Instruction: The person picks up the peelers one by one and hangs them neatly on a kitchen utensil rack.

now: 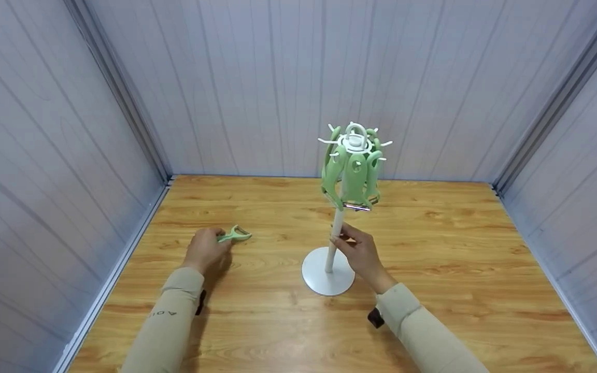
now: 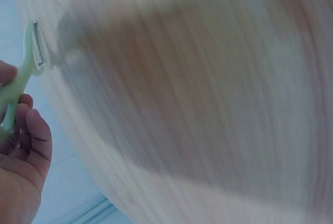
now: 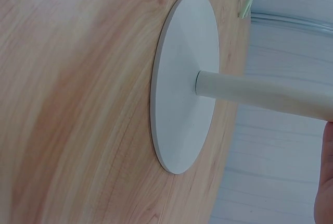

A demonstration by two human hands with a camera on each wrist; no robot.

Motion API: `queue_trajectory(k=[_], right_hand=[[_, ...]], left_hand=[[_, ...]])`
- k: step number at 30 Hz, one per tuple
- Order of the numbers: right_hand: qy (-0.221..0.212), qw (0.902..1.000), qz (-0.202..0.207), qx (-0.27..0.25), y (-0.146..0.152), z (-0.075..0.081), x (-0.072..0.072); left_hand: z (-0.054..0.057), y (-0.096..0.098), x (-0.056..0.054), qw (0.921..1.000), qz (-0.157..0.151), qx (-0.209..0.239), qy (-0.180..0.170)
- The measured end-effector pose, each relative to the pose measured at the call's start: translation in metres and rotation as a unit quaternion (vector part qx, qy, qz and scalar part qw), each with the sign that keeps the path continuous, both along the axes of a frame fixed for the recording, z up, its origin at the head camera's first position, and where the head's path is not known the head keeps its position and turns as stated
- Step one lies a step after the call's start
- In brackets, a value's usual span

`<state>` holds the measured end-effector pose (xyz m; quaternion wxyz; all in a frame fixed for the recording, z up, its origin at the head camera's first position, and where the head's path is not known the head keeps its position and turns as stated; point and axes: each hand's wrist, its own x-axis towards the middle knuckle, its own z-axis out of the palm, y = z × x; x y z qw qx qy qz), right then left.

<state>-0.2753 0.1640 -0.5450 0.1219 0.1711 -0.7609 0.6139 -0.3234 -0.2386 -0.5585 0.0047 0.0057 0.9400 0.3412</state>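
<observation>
On the left side of the table, my left hand [image 1: 207, 250] pinches the handle of a green Y-shaped peeler [image 1: 240, 234]. In the left wrist view the peeler [image 2: 26, 67] shows its metal blade, with thumb and fingers on its handle. My right hand [image 1: 359, 254] grips the white pole [image 1: 337, 223] of an upright stand, below the hanging peelers. Several green peelers [image 1: 355, 178] hang from the white hooks around the stand's top, blades downward. The stand's round white base [image 3: 182, 83] lies flat on the wood in the right wrist view.
The wood-grain table [image 1: 278, 321] meets pale panel walls [image 1: 288, 88] at the back and on both sides. A metal strip [image 1: 122, 259] runs along the table's left edge. Some hooks [image 1: 325, 140] on the stand carry no peeler.
</observation>
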Motion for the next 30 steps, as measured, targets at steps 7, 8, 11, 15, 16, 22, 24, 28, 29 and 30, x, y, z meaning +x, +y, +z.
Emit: queue_trajectory(k=[7,8,11,15,16,22,24,28,29,30], right_hand=[[-0.007,1.0,0.003,-0.004,0.0,-0.001,0.0],[-0.006,1.0,0.003,-0.004,0.0,-0.001,0.0],[-0.004,1.0,0.002,-0.003,0.0,-0.001,0.001],[-0.004,1.0,0.001,-0.003,0.0,-0.001,0.001],[-0.005,1.0,0.002,-0.005,0.0,-0.002,0.001],[-0.003,1.0,0.005,-0.001,0.0,0.0,0.001],[0.0,1.0,0.004,0.0,0.0,0.0,0.0],[0.002,1.0,0.002,0.001,-0.001,0.001,0.001],[0.003,1.0,0.003,0.002,-0.001,0.001,0.001],[0.003,1.0,0.002,0.004,-0.001,0.001,0.001]], left_hand=[[0.002,0.012,0.001,0.9972,-0.001,0.071,0.021],[0.002,0.014,0.001,0.9963,0.0,0.084,0.022],[0.002,0.017,0.002,0.9923,0.003,0.119,0.033],[0.005,0.022,0.001,0.9845,0.004,0.163,0.066],[0.006,0.023,0.001,0.9823,0.004,0.171,0.076],[0.018,0.038,-0.002,0.97,-0.003,0.221,0.102],[0.024,0.043,-0.002,0.9661,-0.01,0.24,0.095],[0.032,0.055,-0.003,0.9614,-0.026,0.257,0.096],[0.035,0.058,-0.003,0.9601,-0.032,0.259,0.102],[0.036,0.061,-0.003,0.9592,-0.038,0.258,0.11]])
